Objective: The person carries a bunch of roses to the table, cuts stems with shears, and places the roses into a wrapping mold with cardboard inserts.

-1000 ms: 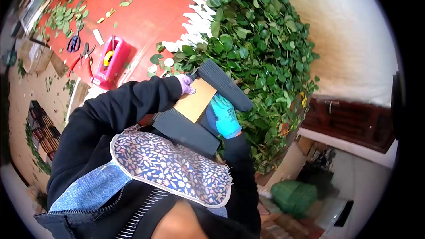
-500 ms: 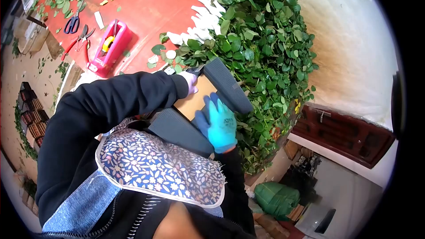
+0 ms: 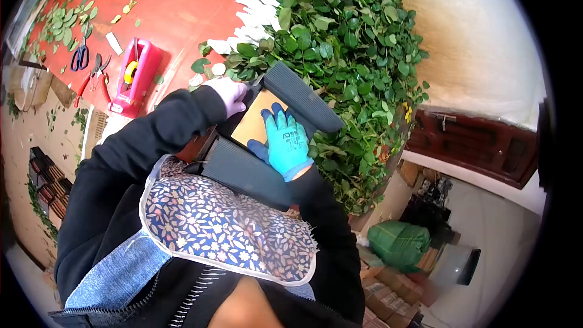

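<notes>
My right hand [image 3: 286, 141], in a teal glove with dark blue fingertips, lies flat with its fingers spread on a tan cardboard sheet [image 3: 250, 126]. The sheet sits between two dark grey ribbed panels, the upper panel [image 3: 303, 97] and the lower panel [image 3: 243, 170], which look like sides of one holder. At the far left end of the sheet is my left hand [image 3: 231, 95], in a pale lavender glove. Its fingers curl by the holder's dark edge; what they grip, if anything, is hidden.
Leafy stems [image 3: 358, 67] with white-wrapped ends [image 3: 252, 15] are piled beyond the holder. On the red table [image 3: 188, 6] lie a pink tape dispenser [image 3: 135, 79], red-handled pruners [image 3: 94, 79], dark scissors [image 3: 80, 54] and loose leaves. A green sack [image 3: 398, 244] stands at lower right.
My left hand has drawn left, from the cardboard's upper edge to the holder's left end. My right hand has settled flatter on the cardboard. The view has shifted slightly.
</notes>
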`<state>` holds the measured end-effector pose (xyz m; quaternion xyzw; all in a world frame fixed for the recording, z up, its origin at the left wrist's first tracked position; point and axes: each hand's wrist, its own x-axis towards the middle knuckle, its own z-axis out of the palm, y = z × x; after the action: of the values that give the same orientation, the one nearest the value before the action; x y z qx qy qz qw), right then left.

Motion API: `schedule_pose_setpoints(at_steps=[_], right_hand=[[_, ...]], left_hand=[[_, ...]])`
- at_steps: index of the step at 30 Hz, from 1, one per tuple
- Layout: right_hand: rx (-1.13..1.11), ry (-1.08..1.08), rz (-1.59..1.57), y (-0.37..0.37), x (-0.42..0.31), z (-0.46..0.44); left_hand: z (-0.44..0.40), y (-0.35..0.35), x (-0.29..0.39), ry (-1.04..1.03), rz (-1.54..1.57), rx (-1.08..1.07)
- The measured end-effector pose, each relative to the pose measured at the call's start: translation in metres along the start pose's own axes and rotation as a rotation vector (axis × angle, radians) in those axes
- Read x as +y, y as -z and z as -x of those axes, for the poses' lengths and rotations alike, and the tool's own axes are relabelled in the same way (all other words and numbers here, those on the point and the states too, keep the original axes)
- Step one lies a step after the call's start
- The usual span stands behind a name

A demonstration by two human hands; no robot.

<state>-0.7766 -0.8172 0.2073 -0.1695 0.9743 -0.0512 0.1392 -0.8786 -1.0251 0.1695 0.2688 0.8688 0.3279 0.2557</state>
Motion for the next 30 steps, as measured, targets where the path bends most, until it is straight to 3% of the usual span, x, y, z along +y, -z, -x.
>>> schedule_pose_setpoints(at_steps=[5,9,13,16,18,20,21,24,28,29,30], right_hand=[[0.015,0.001,0.072,-0.007,0.004,0.002],[0.055,0.022,0.039,-0.006,0.006,0.004],[0.101,0.04,-0.109,0.018,0.006,0.017],[-0.043,0.137,-0.457,0.031,-0.006,0.045],[-0.043,0.145,-0.36,0.023,-0.015,0.058],[0.094,0.128,-0.1,-0.014,-0.015,0.067],[0.159,0.135,0.018,-0.024,-0.016,0.07],[0.191,0.087,-0.008,-0.025,-0.021,0.073],[0.167,0.104,-0.302,-0.002,-0.018,0.074],[0.099,0.116,-0.443,0.015,-0.009,0.077],[0.169,0.163,-0.508,0.02,0.013,0.079]], left_hand=[[0.0,-0.027,0.009,-0.43,-0.061,0.076],[-0.007,-0.021,0.028,-0.307,-0.26,-0.089],[-0.011,-0.018,0.029,-0.377,-0.204,-0.121],[-0.017,-0.029,0.027,-0.264,-0.204,-0.156],[-0.017,-0.025,0.04,-0.224,-0.287,-0.191],[-0.024,-0.048,0.026,-0.257,-0.019,-0.078],[-0.025,-0.053,0.022,-0.26,-0.03,-0.029],[-0.024,-0.065,0.018,-0.219,-0.087,0.051],[-0.019,-0.069,0.025,-0.105,-0.083,0.086],[-0.019,-0.072,0.022,-0.027,-0.01,0.032],[-0.017,-0.069,0.025,0.055,0.059,-0.017]])
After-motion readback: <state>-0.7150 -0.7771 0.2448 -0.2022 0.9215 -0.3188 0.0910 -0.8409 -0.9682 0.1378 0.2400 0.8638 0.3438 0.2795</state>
